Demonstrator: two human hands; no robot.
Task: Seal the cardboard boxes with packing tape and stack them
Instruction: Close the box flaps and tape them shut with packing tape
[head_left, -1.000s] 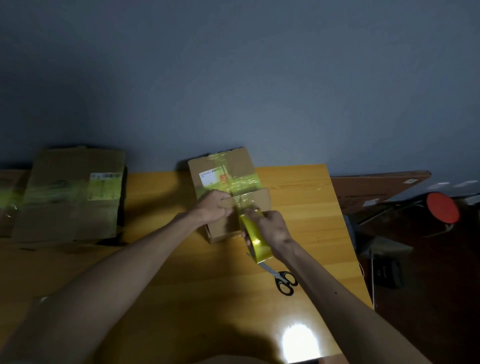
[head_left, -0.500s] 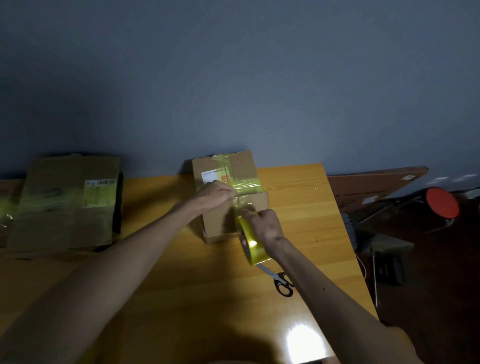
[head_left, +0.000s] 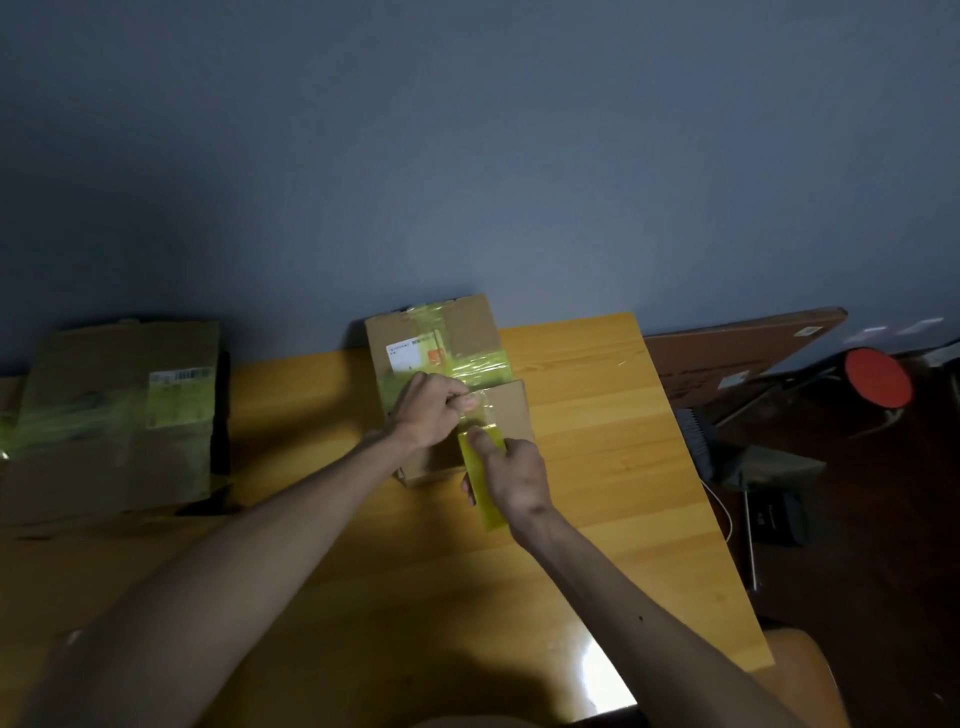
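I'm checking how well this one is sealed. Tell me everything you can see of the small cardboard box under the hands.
The small cardboard box is plain brown card and lies flat at the far side of the wooden table, near the wall. Its top bears a white label with an orange mark, crossed by shiny yellowish tape. The left hand rests on top, pinching a tape strip that runs to the tape roll, which the right hand holds at the box's near edge.

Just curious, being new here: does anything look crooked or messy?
The box sits skewed to the table's edges, and the tape across its top looks wrinkled. Nothing spilled shows.
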